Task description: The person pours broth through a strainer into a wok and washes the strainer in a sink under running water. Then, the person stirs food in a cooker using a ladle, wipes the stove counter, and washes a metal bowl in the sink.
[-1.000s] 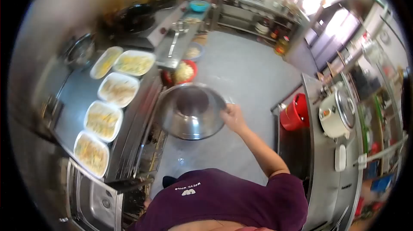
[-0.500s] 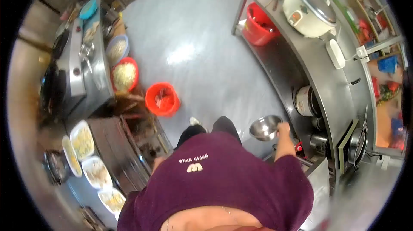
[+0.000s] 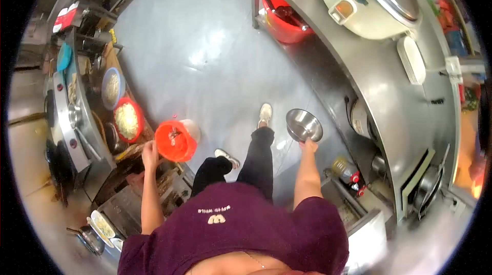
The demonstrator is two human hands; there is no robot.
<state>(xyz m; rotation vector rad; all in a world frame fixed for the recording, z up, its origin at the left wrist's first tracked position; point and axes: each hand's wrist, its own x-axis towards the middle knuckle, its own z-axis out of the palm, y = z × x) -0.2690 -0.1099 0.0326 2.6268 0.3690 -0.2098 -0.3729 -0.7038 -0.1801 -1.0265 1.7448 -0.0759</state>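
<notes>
My right hand (image 3: 309,145) grips the near rim of a round metal bowl (image 3: 304,125), which hangs over the floor on the right; its inside looks bare. On the other side, my left hand (image 3: 149,153) is beside an orange-red bucket (image 3: 176,140) lined with something red, with a few scraps inside. The left fingers are small and blurred, and whether they touch the bucket's rim cannot be made out. Just beyond that hand sits a red basin (image 3: 128,119) of pale chopped food. A blue-rimmed basin (image 3: 113,88) stands behind it.
On the right, a steel counter (image 3: 379,90) bears a large rice cooker (image 3: 366,3); a red tub (image 3: 284,21) sits beneath. An oil bottle (image 3: 344,168) stands near its foot. Food trays (image 3: 102,225) lie at lower left. Grey floor (image 3: 205,44) stretches ahead.
The view has swung down and right. The bowl, still in my right hand, moved from ahead of me to my right side. My left arm has come out toward the bucket.
</notes>
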